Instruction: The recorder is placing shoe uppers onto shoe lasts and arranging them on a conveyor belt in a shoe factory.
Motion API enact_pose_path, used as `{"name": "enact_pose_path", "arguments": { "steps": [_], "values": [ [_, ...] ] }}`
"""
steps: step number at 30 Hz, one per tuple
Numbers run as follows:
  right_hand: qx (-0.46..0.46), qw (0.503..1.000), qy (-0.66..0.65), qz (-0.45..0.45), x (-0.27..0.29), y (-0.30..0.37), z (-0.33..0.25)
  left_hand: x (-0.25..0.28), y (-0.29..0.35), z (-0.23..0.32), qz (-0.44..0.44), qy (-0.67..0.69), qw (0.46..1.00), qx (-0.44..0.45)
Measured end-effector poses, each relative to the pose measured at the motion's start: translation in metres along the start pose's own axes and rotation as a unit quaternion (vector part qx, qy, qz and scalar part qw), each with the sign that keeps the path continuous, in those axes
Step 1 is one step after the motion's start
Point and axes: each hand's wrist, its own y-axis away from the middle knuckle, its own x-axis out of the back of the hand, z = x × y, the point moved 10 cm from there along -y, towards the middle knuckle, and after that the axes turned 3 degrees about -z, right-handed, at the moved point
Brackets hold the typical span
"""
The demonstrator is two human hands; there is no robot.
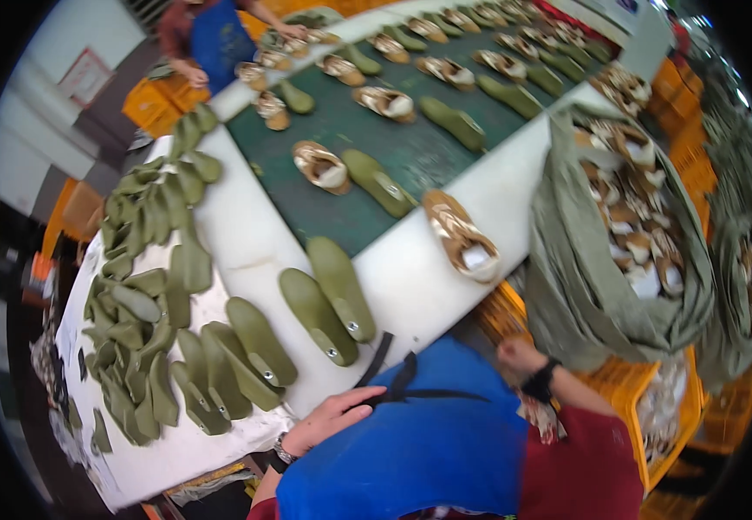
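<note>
My left hand (334,419) lies against my blue apron (419,433), its fingers stretched out beside a black strap (402,374). My right hand (521,356) is at the apron's right side with its fingers curled closed; whatever they hold, if anything, is hidden. Ahead of me, a brown and white shoe upper (461,236) sits alone on the white table edge (410,290). To its left a pair of olive-green shoe lasts (328,295) lies side by side. More green lasts (250,364) stand in a row by my left hand.
A heap of green lasts (137,347) covers the left table. Shoe uppers and lasts lie in rows on the green conveyor belt (293,208). At right, a grey-green sack (571,260) full of uppers stands by orange crates (627,390). Across the belt a person (220,43) handles uppers.
</note>
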Motion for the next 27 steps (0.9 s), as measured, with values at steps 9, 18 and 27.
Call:
{"name": "enact_pose_path", "arguments": {
  "steps": [9,18,27],
  "values": [
    [-0.326,0.881,-0.252,-0.234,-0.082,0.102,0.057,0.063,0.101,-0.169,0.312,-0.058,0.937,0.145],
    [-0.366,0.91,-0.112,-0.163,-0.053,0.092,0.068,0.075,0.132,-0.244,0.392,-0.092,0.895,0.192],
    [-0.211,0.974,0.082,-0.011,-0.029,0.043,0.068,0.077,0.159,-0.307,0.445,-0.123,0.85,0.253]
  ]
}}
